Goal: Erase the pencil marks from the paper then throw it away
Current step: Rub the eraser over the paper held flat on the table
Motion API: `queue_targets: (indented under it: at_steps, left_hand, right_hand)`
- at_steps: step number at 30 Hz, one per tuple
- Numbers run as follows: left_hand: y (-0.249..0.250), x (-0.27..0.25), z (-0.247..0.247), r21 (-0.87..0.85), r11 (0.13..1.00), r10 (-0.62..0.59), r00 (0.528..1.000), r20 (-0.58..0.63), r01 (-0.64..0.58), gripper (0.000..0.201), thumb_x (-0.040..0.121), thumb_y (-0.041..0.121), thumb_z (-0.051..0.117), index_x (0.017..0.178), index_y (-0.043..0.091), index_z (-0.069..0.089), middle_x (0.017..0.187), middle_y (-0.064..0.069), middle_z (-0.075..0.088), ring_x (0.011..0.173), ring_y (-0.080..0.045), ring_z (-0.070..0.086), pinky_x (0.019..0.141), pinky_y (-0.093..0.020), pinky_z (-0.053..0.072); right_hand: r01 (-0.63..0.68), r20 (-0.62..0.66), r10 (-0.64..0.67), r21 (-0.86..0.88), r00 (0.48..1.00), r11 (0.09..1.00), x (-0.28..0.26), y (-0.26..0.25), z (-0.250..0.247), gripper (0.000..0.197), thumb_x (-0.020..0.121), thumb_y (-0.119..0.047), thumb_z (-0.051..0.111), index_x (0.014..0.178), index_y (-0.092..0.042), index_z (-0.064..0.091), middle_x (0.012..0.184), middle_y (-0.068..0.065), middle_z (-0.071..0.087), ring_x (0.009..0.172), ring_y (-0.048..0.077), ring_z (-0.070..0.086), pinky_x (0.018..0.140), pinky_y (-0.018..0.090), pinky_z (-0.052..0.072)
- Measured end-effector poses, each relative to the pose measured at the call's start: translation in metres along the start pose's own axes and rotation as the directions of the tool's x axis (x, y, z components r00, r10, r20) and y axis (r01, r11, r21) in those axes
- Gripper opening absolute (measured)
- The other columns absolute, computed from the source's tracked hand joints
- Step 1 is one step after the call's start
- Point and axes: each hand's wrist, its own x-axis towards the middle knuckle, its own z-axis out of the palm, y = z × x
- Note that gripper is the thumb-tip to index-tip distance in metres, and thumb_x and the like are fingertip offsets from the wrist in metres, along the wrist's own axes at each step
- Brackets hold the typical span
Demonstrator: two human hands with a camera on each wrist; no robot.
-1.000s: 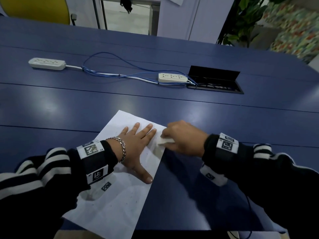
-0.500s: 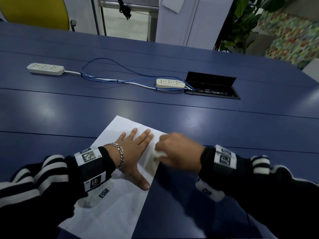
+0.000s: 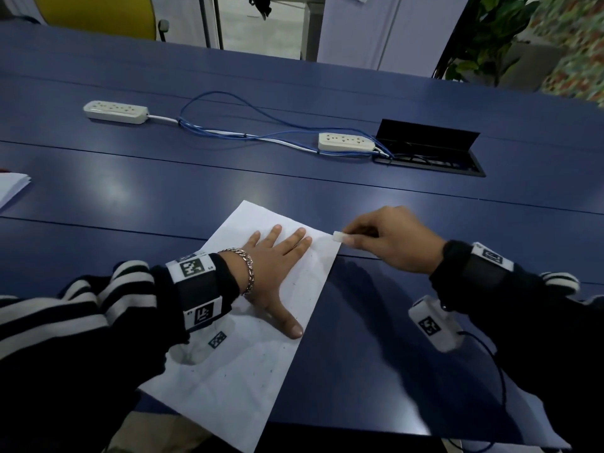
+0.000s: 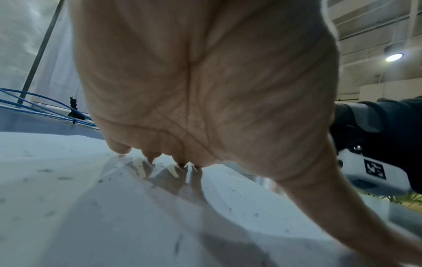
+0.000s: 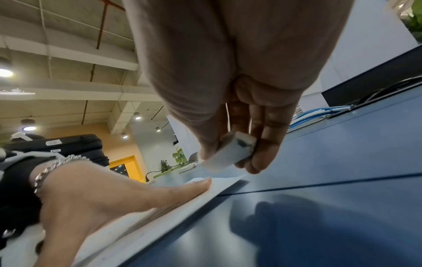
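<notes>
A white sheet of paper (image 3: pixel 242 364) lies slanted on the blue table (image 3: pixel 392 322), dotted with dark specks. My left hand (image 3: pixel 277 266) lies flat on the paper's upper part, fingers straight and spread, pressing it down; the left wrist view shows the palm (image 4: pixel 205 90) over the paper (image 4: pixel 91 207). My right hand (image 3: pixel 392 240) pinches a small white eraser (image 3: pixel 340 237) between thumb and fingers, lifted just over the paper's far right corner. In the right wrist view the eraser (image 5: pixel 228 153) has a smudged end and hangs above the paper's edge (image 5: pixel 219 186).
Two white power strips (image 3: pixel 114 111) (image 3: pixel 346 141) joined by blue cables (image 3: pixel 248 135) lie across the table's middle, beside an open black cable hatch (image 3: pixel 428 148). A stack of white paper (image 3: pixel 11 188) sits at the left edge. A potted plant (image 3: pixel 483 44) stands beyond the table.
My right hand with the eraser has lifted off the paper's right edge and moved right, to the far right corner. The left hand stays flat on the sheet.
</notes>
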Motion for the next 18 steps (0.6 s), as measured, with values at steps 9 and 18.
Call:
queue_targets:
  at_steps: [9,18]
  left_hand:
    - [0.006,0.009,-0.009,-0.022,0.999,0.04,0.996,-0.077,-0.042,0.15,0.058,0.097,0.063,0.164,0.028,-0.017,0.172,0.003,-0.024,0.157,-0.034,-0.023,0.126,-0.061,-0.005]
    - [0.009,0.018,-0.003,0.011,1.0,-0.008,0.998,-0.054,0.009,0.154,0.05,0.099,0.066,0.158,0.042,-0.026,0.17,0.004,-0.03,0.156,-0.04,-0.023,0.126,-0.062,-0.005]
  right_hand:
    - [0.089,0.071,-0.08,-0.134,0.994,0.987,0.003,-0.01,0.019,0.036,0.092,-0.05,0.065,0.12,-0.027,0.072,0.113,-0.011,0.072,0.102,0.011,0.064,0.09,0.026,0.048]
    - [0.278,0.216,-0.233,-0.206,0.948,0.938,-0.032,-0.047,0.039,0.02,0.092,-0.04,0.054,0.091,-0.025,0.068,0.084,-0.009,0.056,0.075,0.017,0.057,0.07,0.036,0.051]
